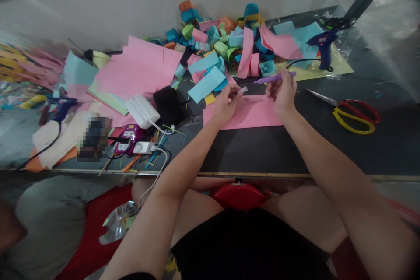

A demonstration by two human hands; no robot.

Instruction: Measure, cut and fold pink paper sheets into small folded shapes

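My right hand (285,92) is closed around a slim purple marker (274,78), which lies almost level with its narrow end toward the left. Pinched in the fingers of my left hand (226,104) is a small pale lilac marker cap (242,90), apart from the marker. Beneath both hands a pink paper sheet (251,116) lies flat on the dark table (256,151). Red-and-yellow-handled scissors (356,113) rest to the right of my right hand, their blades pointing left.
Coloured paper strips and loops (226,43) are heaped along the wall. A blue glue gun (325,48) stands at the back right, another glue gun (64,107) at the left. Pink sheets (138,68), a white power strip (141,110) and a black case (168,105) lie left. Another person sits at lower left.
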